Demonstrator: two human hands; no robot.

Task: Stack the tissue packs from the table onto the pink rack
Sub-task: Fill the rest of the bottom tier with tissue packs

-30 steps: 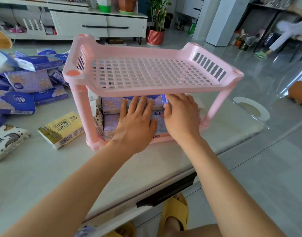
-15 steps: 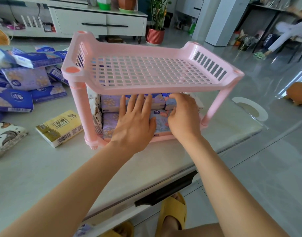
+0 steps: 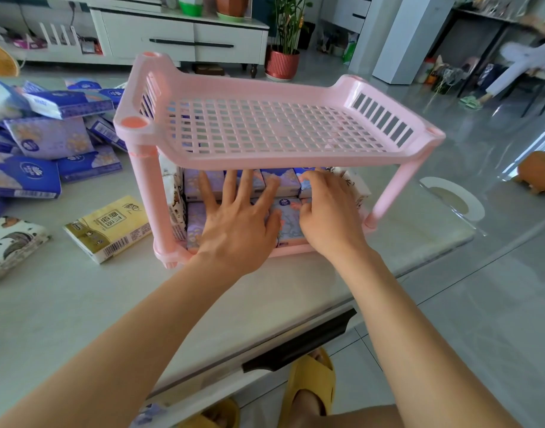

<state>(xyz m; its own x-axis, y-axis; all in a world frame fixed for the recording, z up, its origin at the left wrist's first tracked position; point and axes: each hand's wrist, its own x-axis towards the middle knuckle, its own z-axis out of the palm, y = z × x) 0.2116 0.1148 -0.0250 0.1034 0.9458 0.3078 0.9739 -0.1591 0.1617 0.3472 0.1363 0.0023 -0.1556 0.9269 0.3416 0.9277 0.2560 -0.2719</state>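
Note:
A two-tier pink rack [image 3: 265, 156] stands on the table near its front edge. Its top shelf holds nothing. The lower shelf is packed with purple tissue packs [image 3: 283, 180] in two layers, with white patterned packs at both ends. My left hand [image 3: 237, 223] lies flat with spread fingers against the front of those packs. My right hand [image 3: 326, 211] rests beside it with fingers bent, touching the packs at the right. A yellow tissue pack [image 3: 109, 227] lies on the table left of the rack. A pile of blue and purple packs [image 3: 46, 143] sits further left.
A white patterned pack [image 3: 12, 245] lies at the table's left front. The table edge [image 3: 435, 251] runs close behind the rack's right leg, with glossy floor beyond. A white cabinet [image 3: 184, 38], potted plants and a seated person are in the background.
Both hands stay at the lower shelf. My left hand's fingers have spread wider over the packs, and my right hand has shifted slightly right with its fingers more bent.

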